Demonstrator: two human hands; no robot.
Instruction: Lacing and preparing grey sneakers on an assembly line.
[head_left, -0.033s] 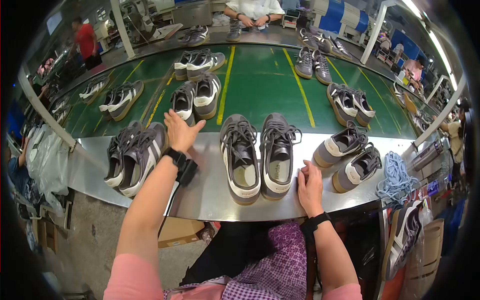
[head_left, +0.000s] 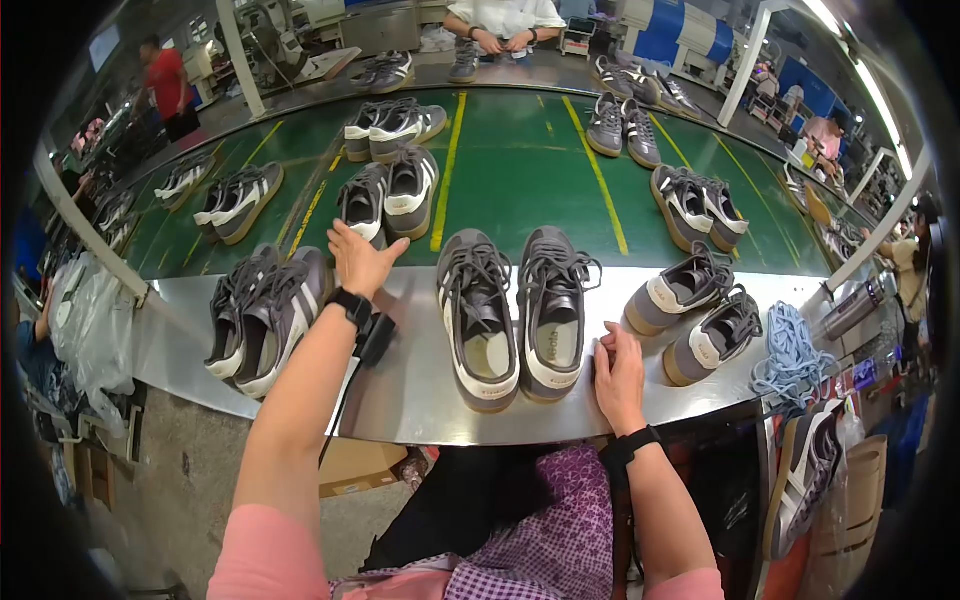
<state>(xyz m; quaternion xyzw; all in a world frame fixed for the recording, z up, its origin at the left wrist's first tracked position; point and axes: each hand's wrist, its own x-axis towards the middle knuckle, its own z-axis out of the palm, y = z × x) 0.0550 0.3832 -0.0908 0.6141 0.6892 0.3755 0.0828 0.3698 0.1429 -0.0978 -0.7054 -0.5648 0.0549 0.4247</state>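
Head view, shoes (head_left: pixel 553 300) flanking right hand (head_left: pixel 620 375), blue cords (head_left: pixel 792 355)

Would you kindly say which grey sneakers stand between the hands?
The middle grey sneakers on the silver metal bench; the left pair and right pair stand outside.

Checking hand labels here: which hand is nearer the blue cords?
Right. The right hand is left of the blue cords, with a pair of shoes between; the left hand is much farther left, by the near edge of the green belt.
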